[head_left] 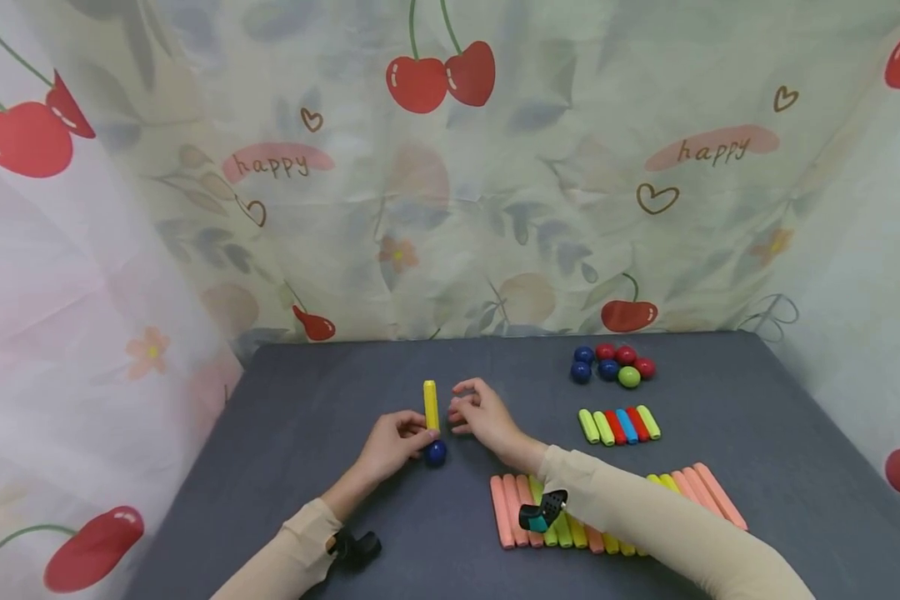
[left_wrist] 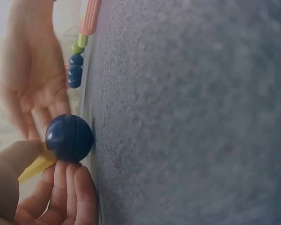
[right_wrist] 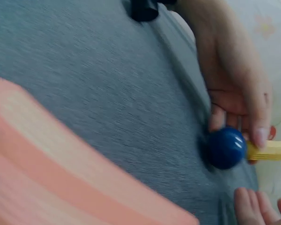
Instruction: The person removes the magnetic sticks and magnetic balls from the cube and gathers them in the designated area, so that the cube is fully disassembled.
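A yellow stick (head_left: 431, 404) stands upright on a dark blue ball (head_left: 436, 453), which rests on the grey table. Low on the stick, my left hand (head_left: 390, 447) pinches it between thumb and fingers. The left wrist view shows the ball (left_wrist: 69, 138) close up, with the left fingertips touching or nearly touching its side. Just right of the stick hovers my right hand (head_left: 491, 423), its fingers loosely bent and holding nothing. In the right wrist view the left thumb lies on the yellow stick (right_wrist: 271, 151), right beside the ball.
Long pink, green and yellow sticks (head_left: 521, 510) lie in a row under the right forearm. Behind them is a row of short coloured sticks (head_left: 619, 425). Blue, red and green balls (head_left: 607, 369) cluster near the back edge. Patterned curtains (head_left: 450, 192) surround the table (head_left: 307, 400).
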A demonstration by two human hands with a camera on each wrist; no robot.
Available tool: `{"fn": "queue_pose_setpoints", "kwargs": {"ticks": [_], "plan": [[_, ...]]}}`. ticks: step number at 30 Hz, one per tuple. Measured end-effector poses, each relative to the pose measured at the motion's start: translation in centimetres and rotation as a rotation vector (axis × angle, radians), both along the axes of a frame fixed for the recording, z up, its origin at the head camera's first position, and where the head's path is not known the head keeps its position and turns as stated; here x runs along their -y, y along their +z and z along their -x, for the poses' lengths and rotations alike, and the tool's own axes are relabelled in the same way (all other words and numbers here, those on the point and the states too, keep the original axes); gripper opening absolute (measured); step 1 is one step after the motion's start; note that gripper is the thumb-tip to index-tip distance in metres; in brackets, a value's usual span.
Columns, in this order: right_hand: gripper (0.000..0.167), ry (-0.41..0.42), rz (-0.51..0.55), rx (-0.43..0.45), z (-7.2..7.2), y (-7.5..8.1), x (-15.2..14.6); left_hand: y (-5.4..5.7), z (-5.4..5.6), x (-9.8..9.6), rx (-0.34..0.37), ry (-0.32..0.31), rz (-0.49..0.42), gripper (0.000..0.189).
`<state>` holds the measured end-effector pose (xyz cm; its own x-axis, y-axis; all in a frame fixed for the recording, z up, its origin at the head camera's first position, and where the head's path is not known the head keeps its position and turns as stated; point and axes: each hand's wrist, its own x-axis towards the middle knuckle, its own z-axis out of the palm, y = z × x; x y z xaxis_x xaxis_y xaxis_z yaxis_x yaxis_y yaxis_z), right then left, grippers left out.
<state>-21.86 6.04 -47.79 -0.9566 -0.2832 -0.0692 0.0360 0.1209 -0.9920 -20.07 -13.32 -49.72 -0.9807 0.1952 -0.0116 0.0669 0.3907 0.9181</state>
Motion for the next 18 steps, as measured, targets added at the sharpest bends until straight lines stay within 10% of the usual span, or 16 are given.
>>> {"fn": "queue_pose_setpoints", "kwargs": {"ticks": [7, 18], "plan": [[0.045, 0.156, 0.009, 0.102, -1.0, -0.4, -0.1, 1.0, 0.4, 0.0, -0.021, 0.046, -0.012, 0.018], [0.032, 0.152, -0.027, 0.028, -1.3, -0.4, 0.1, 2.7, -0.3, -0.7, -0.142, 0.151, -0.017, 0.022]]}}
